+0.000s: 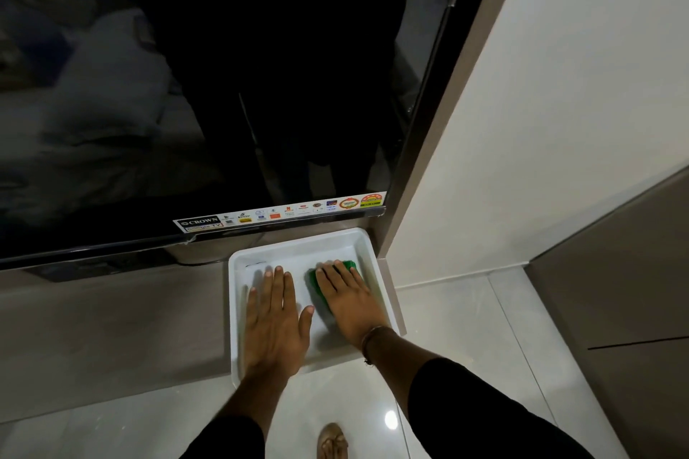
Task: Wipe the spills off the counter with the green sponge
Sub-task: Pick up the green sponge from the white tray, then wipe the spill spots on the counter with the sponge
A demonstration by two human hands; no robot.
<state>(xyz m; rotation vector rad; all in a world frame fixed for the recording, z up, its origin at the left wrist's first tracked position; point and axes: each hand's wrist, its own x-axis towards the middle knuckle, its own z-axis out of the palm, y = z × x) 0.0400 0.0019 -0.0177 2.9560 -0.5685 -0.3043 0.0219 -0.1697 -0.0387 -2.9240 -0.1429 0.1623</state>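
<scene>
A white tray (pixel 238 309) sits on the grey counter (pixel 112 328) below a large black TV. Inside the tray lies the green sponge (pixel 314 281), mostly covered by my right hand (pixel 348 300), which presses flat on it with the fingers extended. My left hand (pixel 274 320) rests palm down with spread fingers on the tray's floor, to the left of the sponge. It holds nothing. Green edges of the sponge show past my right fingertips and beside my index finger.
The TV screen (pixel 223 86) hangs just above the tray's far rim, with a sticker strip along its lower edge. A white wall (pixel 540 123) rises at right. Glossy floor tiles (pixel 466 347) lie below the counter's edge, and a sandalled foot (pixel 333 442) shows at the bottom.
</scene>
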